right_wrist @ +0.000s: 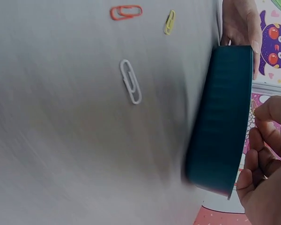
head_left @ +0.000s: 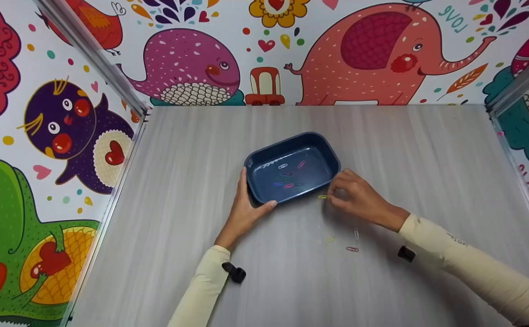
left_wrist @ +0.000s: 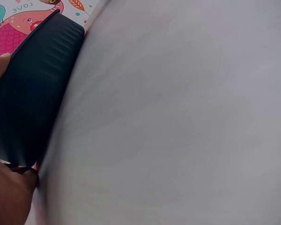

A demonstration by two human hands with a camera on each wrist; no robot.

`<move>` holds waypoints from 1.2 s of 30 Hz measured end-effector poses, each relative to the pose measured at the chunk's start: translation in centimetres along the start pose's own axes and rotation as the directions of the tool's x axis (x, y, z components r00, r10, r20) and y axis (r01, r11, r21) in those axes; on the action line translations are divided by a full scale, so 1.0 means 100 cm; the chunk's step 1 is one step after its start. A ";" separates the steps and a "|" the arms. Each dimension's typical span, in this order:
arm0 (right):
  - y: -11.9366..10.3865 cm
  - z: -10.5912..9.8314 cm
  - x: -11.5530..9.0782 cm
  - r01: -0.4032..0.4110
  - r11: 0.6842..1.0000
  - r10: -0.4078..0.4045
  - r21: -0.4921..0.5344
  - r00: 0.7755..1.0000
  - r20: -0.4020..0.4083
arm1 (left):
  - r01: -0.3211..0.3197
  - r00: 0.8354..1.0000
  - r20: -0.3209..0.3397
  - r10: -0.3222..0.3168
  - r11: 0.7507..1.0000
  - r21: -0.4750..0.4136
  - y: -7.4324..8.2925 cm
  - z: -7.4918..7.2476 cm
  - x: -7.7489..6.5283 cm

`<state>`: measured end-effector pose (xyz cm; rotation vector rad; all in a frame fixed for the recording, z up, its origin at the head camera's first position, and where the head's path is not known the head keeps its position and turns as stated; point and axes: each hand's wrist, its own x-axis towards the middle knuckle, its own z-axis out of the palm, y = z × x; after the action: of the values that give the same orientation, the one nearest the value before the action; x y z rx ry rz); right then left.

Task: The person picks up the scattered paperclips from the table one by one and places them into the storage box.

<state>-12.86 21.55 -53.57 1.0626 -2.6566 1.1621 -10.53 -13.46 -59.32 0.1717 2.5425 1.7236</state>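
A dark blue rectangular tray sits on the table, with several coloured paper clips inside, among them a white clip and a blue clip. My left hand holds its near left corner, fingers along the left end and thumb on the near side. Beside the near right corner, my right hand pinches a yellow paper clip between thumb and fingertip. Below that hand lie a white paper clip, a red paper clip and another yellow paper clip.
The grey wood-grain table runs back to a wall printed with cartoon animals. Similar printed panels stand on the left and right, with metal frame strips along the edges.
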 end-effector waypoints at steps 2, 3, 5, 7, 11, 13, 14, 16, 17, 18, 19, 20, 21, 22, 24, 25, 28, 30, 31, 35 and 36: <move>0.000 -0.002 0.003 0.003 1.000 -0.003 -0.003 1.000 0.008 | -0.001 1.000 0.000 0.001 1.000 -0.007 0.000 0.000 0.000; 0.000 -0.002 0.004 0.003 1.000 -0.003 -0.005 1.000 0.012 | 0.002 1.000 0.001 -0.002 1.000 -0.007 0.000 0.000 0.000; -0.001 -0.003 0.007 0.003 1.000 -0.003 -0.010 1.000 0.019 | 0.001 1.000 0.000 -0.001 1.000 -0.011 -0.001 0.000 0.000; -0.001 -0.004 0.010 -0.003 1.000 0.003 -0.016 1.000 0.027 | -0.002 1.000 -0.003 0.002 1.000 -0.010 -0.001 0.000 0.000; -0.001 -0.004 0.016 -0.015 1.000 0.017 -0.025 0.999 0.046 | -0.006 1.000 -0.009 0.006 1.000 -0.011 -0.001 -0.001 0.000; 0.000 -0.004 0.019 -0.017 0.999 0.019 -0.029 0.998 0.064 | -0.009 1.000 -0.011 0.008 1.000 -0.014 -0.001 -0.001 0.000; 0.000 -0.004 0.021 -0.015 0.999 0.017 -0.031 0.997 0.073 | -0.008 1.000 -0.011 0.008 1.000 -0.014 -0.002 -0.001 0.000; 0.000 -0.004 0.023 -0.009 0.999 0.013 -0.035 0.996 0.091 | -0.008 1.000 -0.011 0.008 1.000 -0.013 -0.002 -0.001 0.000; 0.000 -0.005 0.025 -0.007 0.999 0.010 -0.036 0.995 0.099 | -0.010 1.000 -0.012 0.009 1.000 -0.015 -0.001 -0.001 0.000; 0.000 -0.005 0.026 -0.003 0.999 0.006 -0.037 0.995 0.103 | -0.009 1.000 -0.011 0.009 1.000 -0.013 -0.001 0.000 0.000; 0.000 -0.005 0.027 0.004 0.999 0.000 -0.037 0.995 0.104 | -0.008 1.000 -0.010 0.008 1.000 -0.013 -0.001 0.000 0.000; 0.001 -0.005 0.029 0.012 0.999 -0.008 -0.036 0.995 0.104 | -0.008 1.000 -0.009 0.008 1.000 -0.012 -0.001 0.000 0.000; 0.001 -0.005 0.030 0.020 0.999 -0.016 -0.037 0.994 0.104 | -0.006 1.000 -0.009 0.006 1.000 -0.014 -0.001 0.000 0.000; 0.002 -0.004 0.032 0.026 0.999 -0.022 -0.036 0.994 0.105 | -0.002 1.000 -0.008 0.002 1.000 -0.016 0.000 0.000 0.000; 0.003 -0.004 0.036 0.037 0.999 -0.033 -0.038 0.994 0.105 | 0.005 1.000 -0.006 -0.005 1.000 -0.018 0.000 0.000 0.000; 0.004 -0.004 0.037 0.040 0.998 -0.036 -0.037 0.994 0.106 | 0.007 1.000 -0.005 -0.007 1.000 -0.021 0.000 0.000 0.000; 0.005 -0.003 0.041 0.042 0.998 -0.038 -0.039 0.993 0.111 | 0.010 1.000 -0.002 -0.010 1.000 -0.020 0.000 0.001 0.000; 0.005 -0.003 0.043 0.039 0.998 -0.035 -0.038 0.993 0.114 | 0.009 1.000 0.001 -0.009 1.000 -0.020 0.000 0.001 0.001; 0.005 -0.004 0.043 0.036 0.999 -0.031 -0.036 0.993 0.117 | 0.009 1.000 0.001 -0.009 1.000 -0.018 0.000 0.001 0.001; 0.006 -0.004 0.048 0.020 0.999 -0.015 -0.034 0.991 0.134 | 0.013 1.000 -0.002 -0.013 1.000 -0.018 0.000 0.000 0.000; 0.006 -0.003 0.050 0.014 0.999 -0.009 -0.036 0.990 0.140 | 0.013 1.000 -0.003 -0.013 1.000 -0.016 0.000 0.000 0.000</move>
<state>-17.11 19.23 -52.20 1.1941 -2.7602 1.0696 -10.54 -13.44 -59.29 0.1511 2.5251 1.7407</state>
